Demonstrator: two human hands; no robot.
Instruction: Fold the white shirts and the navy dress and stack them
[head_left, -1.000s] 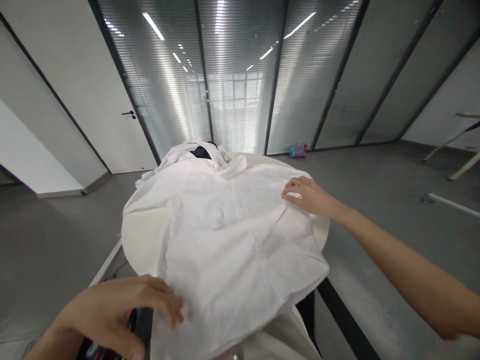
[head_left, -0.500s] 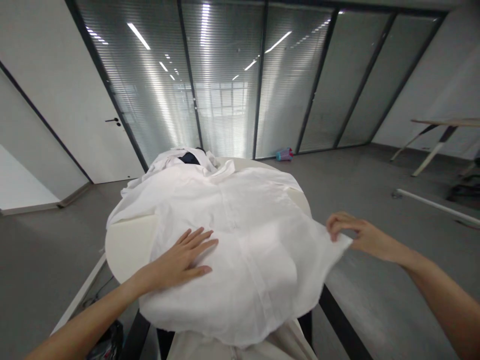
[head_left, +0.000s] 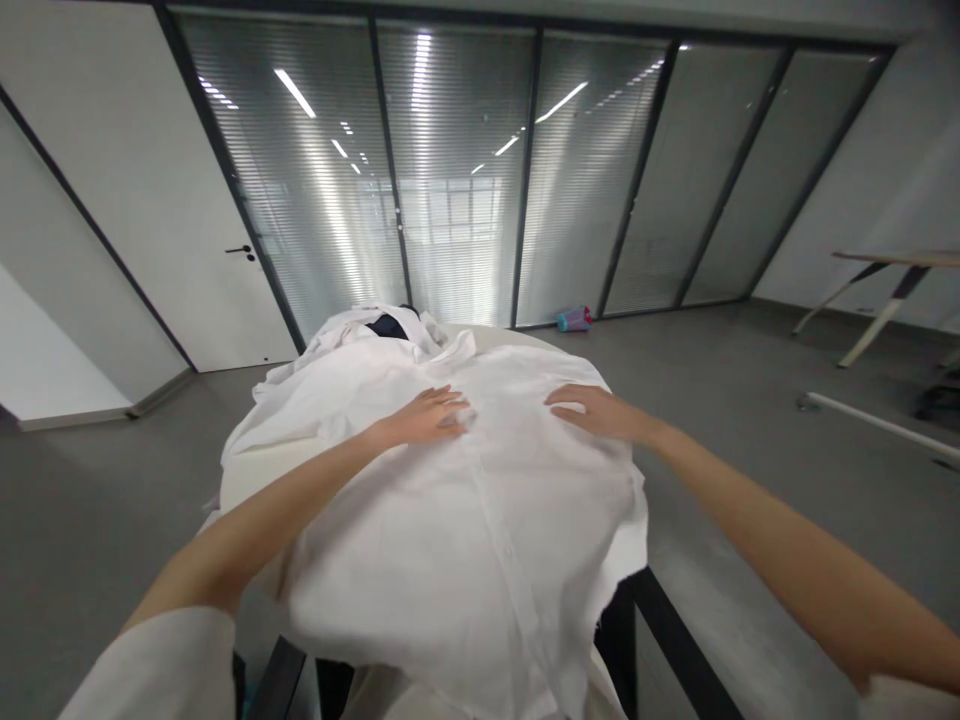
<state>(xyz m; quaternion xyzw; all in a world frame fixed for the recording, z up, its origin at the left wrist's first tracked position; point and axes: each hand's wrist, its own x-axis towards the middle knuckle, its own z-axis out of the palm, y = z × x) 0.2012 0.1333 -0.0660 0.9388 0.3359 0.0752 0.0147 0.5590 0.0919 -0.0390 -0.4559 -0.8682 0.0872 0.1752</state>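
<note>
The shirt (head_left: 465,530) covers most of the table (head_left: 247,470), whose far rim and right side are out of sight, and its hem runs off the bottom edge, so how far it hangs cannot be told. A dark thing (head_left: 388,325) at the far end sits half buried in a white pile (head_left: 337,345), too small to name. The palms of the left hand (head_left: 427,415) and right hand (head_left: 592,410) are hidden against the cloth, and both sleeves are cut by the bottom corners.
</note>
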